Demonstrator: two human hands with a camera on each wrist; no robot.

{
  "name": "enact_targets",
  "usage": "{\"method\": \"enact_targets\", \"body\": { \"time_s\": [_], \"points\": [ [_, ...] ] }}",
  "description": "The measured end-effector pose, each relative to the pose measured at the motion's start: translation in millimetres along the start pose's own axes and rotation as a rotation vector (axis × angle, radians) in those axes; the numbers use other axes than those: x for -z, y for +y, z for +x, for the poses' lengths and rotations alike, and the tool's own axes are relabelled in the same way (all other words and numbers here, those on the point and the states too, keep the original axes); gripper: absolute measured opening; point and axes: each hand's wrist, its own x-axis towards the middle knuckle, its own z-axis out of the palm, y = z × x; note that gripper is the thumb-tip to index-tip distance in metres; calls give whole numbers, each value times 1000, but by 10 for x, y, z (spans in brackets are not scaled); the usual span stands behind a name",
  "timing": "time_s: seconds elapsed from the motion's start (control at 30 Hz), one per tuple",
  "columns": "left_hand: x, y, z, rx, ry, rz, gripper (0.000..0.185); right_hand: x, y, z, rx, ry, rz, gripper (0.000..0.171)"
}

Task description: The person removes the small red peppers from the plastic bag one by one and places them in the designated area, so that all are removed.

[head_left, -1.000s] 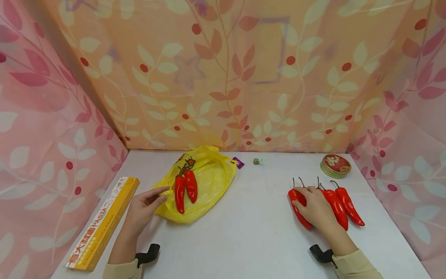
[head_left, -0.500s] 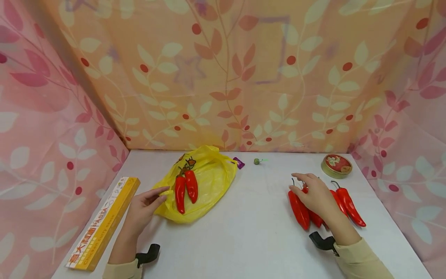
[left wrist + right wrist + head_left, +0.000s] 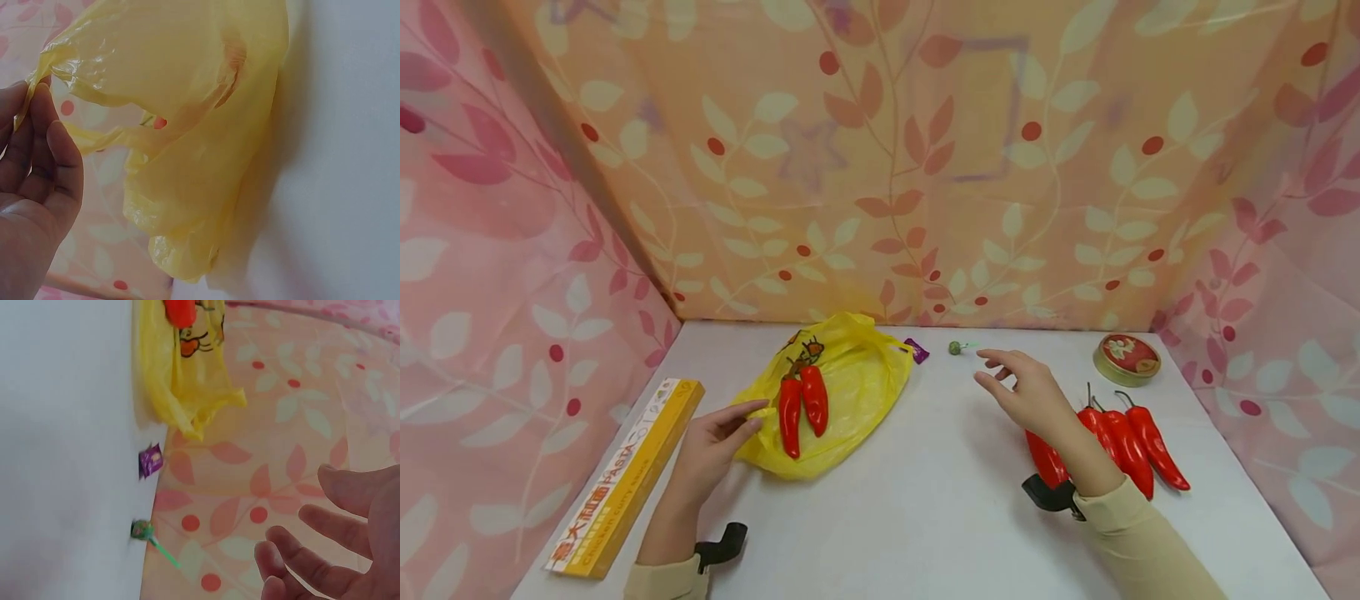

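My left hand [image 3: 709,446] pinches the near-left edge of a yellow plastic bag [image 3: 865,408]; in the left wrist view a strip of the bag [image 3: 42,65] runs between thumb and fingers. Two red chili peppers [image 3: 789,417] lie side by side on the bag. My right hand [image 3: 1026,396] hovers at right of centre, fingers relaxed and nothing in them, as the right wrist view [image 3: 337,531] also shows. Several more red chili peppers [image 3: 1156,446] lie in a row to its right, and the leftmost one [image 3: 1047,458] is partly hidden under the wrist.
A yellow pasta box [image 3: 625,483] lies along the left side. At the back are a purple wrapped sweet [image 3: 917,351], a small green lollipop [image 3: 955,347] and a round red-lidded tin [image 3: 1127,359]. Patterned curtains [image 3: 880,167] close off the back and both sides.
My right hand has lifted off the row of red chili peppers and moved left and away, carrying nothing. My left hand keeps its place at the bag's edge.
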Motion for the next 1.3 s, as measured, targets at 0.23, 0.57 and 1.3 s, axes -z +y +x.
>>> {"method": "enact_targets", "body": {
  "time_s": [0.23, 0.57, 1.3],
  "points": [
    [-8, -7, 11, 33, -12, -5, 37, -144, -218, 183, 62, 8, 91, 42],
    [18, -36, -2, 8, 9, -1, 36, -524, -476, 351, 85, -40, 187, 39],
    [10, -42, 15, 6, -5, -6, 36, -1401, -984, 910, 55, -260, 311, 55]
  ]
}}
